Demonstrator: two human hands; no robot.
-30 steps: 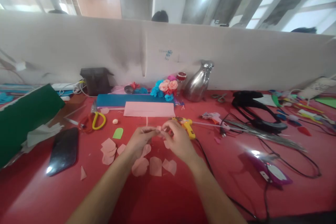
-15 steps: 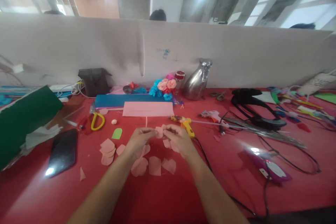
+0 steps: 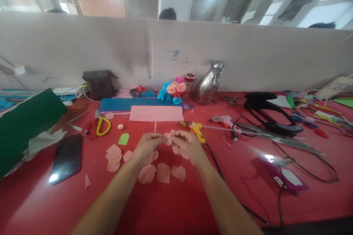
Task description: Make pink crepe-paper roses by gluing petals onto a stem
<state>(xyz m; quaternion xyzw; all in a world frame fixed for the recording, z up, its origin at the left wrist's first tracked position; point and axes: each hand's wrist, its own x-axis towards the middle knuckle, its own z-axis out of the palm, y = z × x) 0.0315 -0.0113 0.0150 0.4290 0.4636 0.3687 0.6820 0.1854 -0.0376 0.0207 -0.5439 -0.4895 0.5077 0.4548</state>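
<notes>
Pink petal (image 3: 168, 139) is spanning the small gap between the two hands, over the middle of the red tabletop (image 3: 171, 205) and near the pink sheet (image 3: 156, 114). The left hand (image 3: 147, 147) is pinching its left side, thumb and forefinger closed together; the right hand (image 3: 189, 146) is gripping the opposite side in much the same way, its other fingers curling in. Whether more than one layer is sitting between the fingertips, I cannot tell at this size. Judging by the two-sided pinch, the step in hand is looking like shaping this one piece, perhaps by stretching or curling it, rather than gluing: the yellow glue gun (image 3: 197, 132) is lying just beyond the right hand, not held. Loose petals (image 3: 163, 173) are lying on the near side of the hands, and a small stack (image 3: 114, 157) is resting to the left, near a green piece (image 3: 124, 139). The next move, as I am judging it, is calling for light, even pressure from both sides, since such thin material is probably creasing or tearing easily, and for one firm pinch whenever the other is loosening.
</notes>
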